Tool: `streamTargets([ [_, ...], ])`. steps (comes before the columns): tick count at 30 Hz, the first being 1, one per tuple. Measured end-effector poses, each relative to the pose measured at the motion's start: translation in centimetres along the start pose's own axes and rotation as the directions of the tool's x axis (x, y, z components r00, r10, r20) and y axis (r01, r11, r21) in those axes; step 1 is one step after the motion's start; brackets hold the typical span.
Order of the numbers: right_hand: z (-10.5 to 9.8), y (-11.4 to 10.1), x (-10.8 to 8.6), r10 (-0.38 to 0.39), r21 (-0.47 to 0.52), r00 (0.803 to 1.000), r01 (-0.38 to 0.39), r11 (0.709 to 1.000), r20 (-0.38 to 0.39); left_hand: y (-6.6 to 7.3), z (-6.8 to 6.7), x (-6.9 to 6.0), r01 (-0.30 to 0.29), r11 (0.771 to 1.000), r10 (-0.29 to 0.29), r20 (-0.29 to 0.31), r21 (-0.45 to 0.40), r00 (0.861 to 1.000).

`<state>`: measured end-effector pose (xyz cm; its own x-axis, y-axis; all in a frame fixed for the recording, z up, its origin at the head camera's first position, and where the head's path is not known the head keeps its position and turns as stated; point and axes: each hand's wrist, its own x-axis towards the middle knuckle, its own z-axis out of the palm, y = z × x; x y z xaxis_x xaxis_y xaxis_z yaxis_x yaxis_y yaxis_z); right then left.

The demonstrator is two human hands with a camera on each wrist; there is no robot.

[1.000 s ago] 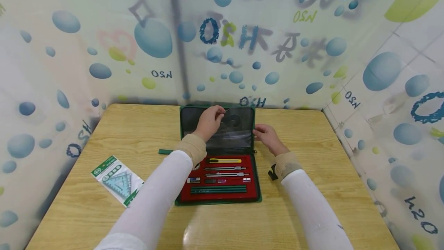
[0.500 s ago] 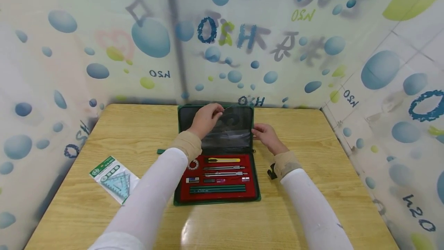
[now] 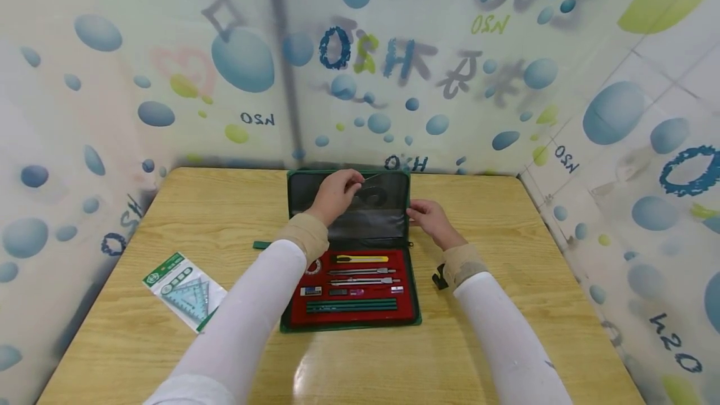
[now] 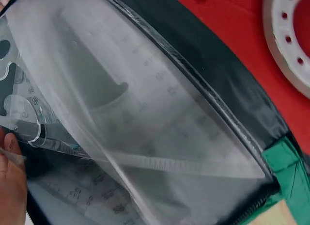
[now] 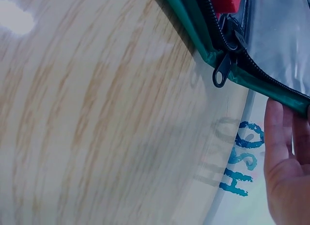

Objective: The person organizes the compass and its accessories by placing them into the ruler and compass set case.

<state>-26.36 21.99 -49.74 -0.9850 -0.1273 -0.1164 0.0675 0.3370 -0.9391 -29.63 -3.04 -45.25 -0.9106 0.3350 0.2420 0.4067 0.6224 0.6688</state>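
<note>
A green zip case [image 3: 351,325] lies unfolded on the table, with drawing tools in its red lower tray. My left hand [image 3: 334,195] is over the lid and pinches the edge of the lid's clear plastic pocket [image 4: 145,133]. Transparent drawing templates [image 4: 22,101] with scales and cut-outs show in and behind the pocket film. At the lid's right edge, my right hand [image 3: 430,220] grips the green rim [image 5: 283,98], its fingers on the outer side. The thumb is mostly cut off in the right wrist view.
In the tray sit a yellow cutter [image 3: 360,259], metal compasses [image 3: 362,281], a round white protractor [image 3: 312,267], an eraser [image 3: 310,291], a sharpener [image 3: 397,290] and green pencils [image 3: 351,305]. A packet of set squares [image 3: 185,292] lies left. A wall [image 3: 360,80] stands behind the table.
Since one second ago my left hand has shifted slightly left, and the round protractor shows more fully. My right hand stays at the lid's edge. The head view has turned a little.
</note>
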Motion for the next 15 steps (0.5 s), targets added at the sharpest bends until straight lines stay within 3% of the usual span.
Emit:
streamTargets([
  [8,0.1,-0.1,0.0,0.004,0.0,1.0,-0.004,1.0,-0.011,-0.1,0.6,0.3,0.028,0.998,-0.032,-0.056,-0.056,0.998],
  [12,0.0,-0.1,0.0,0.005,0.003,1.0,-0.005,1.0,-0.009,0.2,1.1,0.4,0.025,0.998,-0.03,-0.108,-0.05,0.994],
  [15,-0.1,-0.1,0.0,0.008,0.004,1.0,-0.008,1.0,-0.001,0.3,1.4,0.4,0.036,0.999,-0.039,-0.112,-0.027,0.993],
])
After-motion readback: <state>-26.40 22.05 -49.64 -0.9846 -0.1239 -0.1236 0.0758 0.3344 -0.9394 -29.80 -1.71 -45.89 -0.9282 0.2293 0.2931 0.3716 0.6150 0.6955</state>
